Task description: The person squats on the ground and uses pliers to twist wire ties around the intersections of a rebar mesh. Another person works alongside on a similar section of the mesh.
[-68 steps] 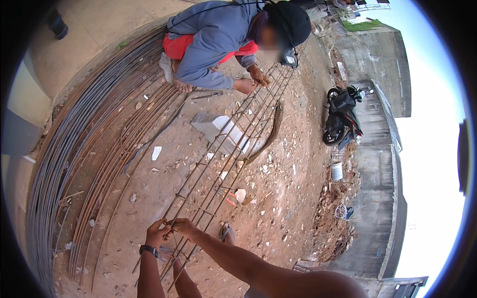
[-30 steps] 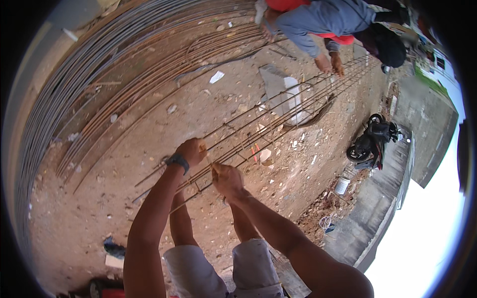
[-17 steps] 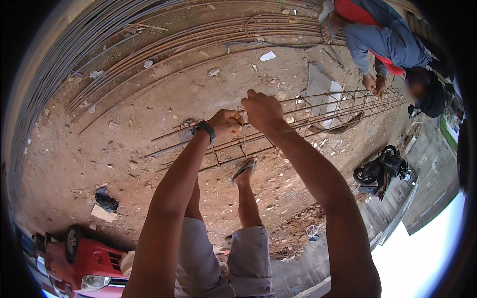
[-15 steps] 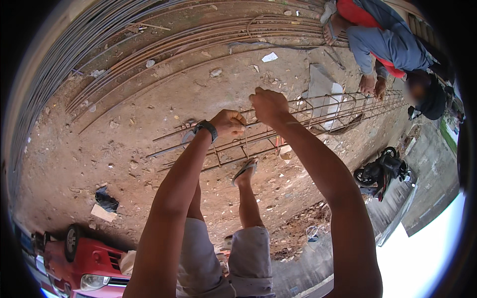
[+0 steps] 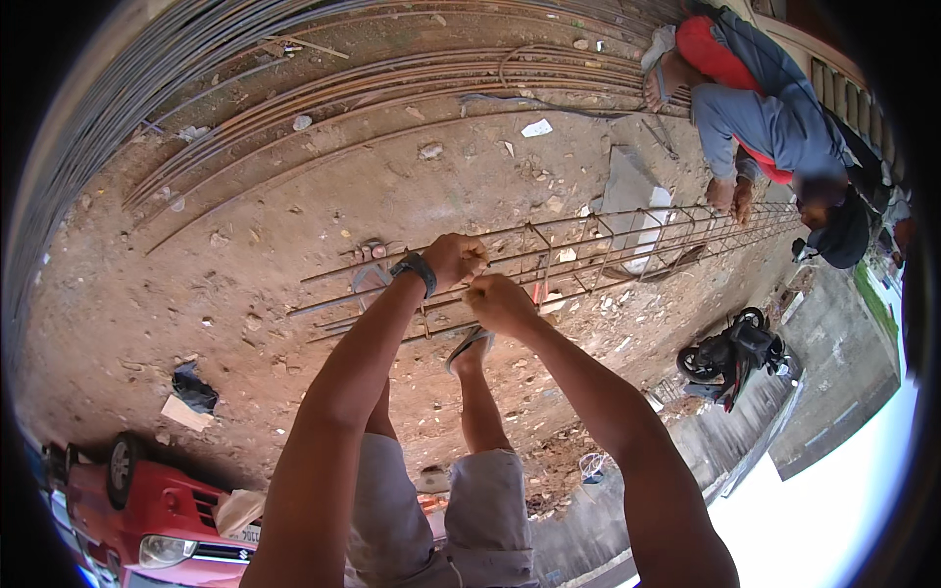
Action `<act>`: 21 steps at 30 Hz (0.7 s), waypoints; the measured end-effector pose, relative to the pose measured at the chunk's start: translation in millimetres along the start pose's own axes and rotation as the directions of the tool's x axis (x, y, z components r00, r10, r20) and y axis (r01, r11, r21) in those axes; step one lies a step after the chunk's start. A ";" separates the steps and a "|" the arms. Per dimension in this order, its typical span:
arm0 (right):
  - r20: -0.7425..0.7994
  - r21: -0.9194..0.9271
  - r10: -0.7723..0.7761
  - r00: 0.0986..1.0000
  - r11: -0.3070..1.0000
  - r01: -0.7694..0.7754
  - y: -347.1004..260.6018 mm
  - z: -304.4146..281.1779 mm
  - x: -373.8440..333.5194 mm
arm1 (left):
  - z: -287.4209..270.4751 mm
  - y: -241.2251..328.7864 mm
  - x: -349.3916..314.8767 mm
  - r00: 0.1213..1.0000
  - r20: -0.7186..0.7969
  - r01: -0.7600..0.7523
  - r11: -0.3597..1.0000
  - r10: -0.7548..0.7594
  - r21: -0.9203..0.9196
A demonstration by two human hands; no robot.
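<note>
A long cage of rusty steel bars with square stirrups runs across in front of me, off to the far right. My left hand, with a dark watch on its wrist, is closed at the top bars near the cage's left end. Just below and right of it, my right hand is curled shut, its fingers close to the left ones. Whatever the fingers of either hand hold is hidden or too small to make out. Loose bar ends stick out left of my hands.
A crouching co-worker has both hands on the cage's far end. Long loose bars lie behind. A grey board lies by the cage. A motorcycle stands right, a red car lower left, a black bag nearby.
My right hand has come down and left from above the top bar to beside my left hand. My left hand has shifted slightly; it stays closed at the cage.
</note>
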State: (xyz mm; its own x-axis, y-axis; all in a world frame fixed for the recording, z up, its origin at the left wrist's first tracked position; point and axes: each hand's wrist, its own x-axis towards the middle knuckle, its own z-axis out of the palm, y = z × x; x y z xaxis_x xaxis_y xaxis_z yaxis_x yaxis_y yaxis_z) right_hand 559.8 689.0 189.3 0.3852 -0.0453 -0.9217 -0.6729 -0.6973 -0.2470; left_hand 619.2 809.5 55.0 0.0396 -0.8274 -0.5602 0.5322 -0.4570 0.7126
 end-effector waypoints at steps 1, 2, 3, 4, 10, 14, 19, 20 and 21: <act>-0.072 0.293 0.127 0.989 0.951 -0.101 -0.6 -15.5 9.4 | -4.6 1.9 2.7 1.000 -0.005 -0.004 1.000 0.004 -0.026; -0.248 0.306 -0.035 0.968 0.945 0.112 48.0 -25.8 22.8 | -3.5 12.0 3.5 1.000 0.005 -0.010 0.998 0.010 -0.057; -0.064 0.616 0.225 0.972 0.776 -0.139 52.6 -50.2 24.9 | -1.1 11.6 -3.9 1.000 0.001 0.009 0.995 -0.009 -0.095; 0.043 0.641 0.232 0.972 0.740 -0.205 53.6 -75.9 21.5 | -9.4 18.6 1.0 0.999 0.022 0.029 0.998 -0.028 -0.060; 0.107 0.907 0.260 0.960 0.369 -0.201 95.0 -51.7 -23.7 | 11.0 10.8 -6.5 0.998 -0.061 -0.015 1.000 0.014 -0.015; 0.219 0.973 0.318 0.922 -0.004 -0.230 178.4 13.0 -93.3 | 22.8 13.0 -14.0 0.989 -0.146 0.007 0.985 0.018 0.171; 0.205 0.652 0.590 0.781 0.513 -0.558 344.1 210.2 -71.1 | 25.5 21.1 -15.3 0.982 -0.176 0.097 0.988 -0.075 0.122; 0.057 0.511 0.621 0.782 0.655 -0.557 365.5 231.4 -48.2 | 23.7 19.4 -17.4 0.979 -0.184 0.108 0.990 -0.091 0.086; -0.092 0.350 0.606 0.790 0.763 -0.544 387.0 256.8 -23.6 | 19.0 18.9 -25.5 0.972 -0.202 0.131 0.990 -0.117 0.058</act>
State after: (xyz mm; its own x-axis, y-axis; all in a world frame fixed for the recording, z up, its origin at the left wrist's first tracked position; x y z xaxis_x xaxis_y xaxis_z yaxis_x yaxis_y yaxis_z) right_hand 128.2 604.0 38.7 -0.0452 -0.5246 -0.8502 -0.9437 -0.2568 0.2086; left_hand 612.2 815.8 90.7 0.1473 -0.6851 -0.7134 0.4832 -0.5795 0.6562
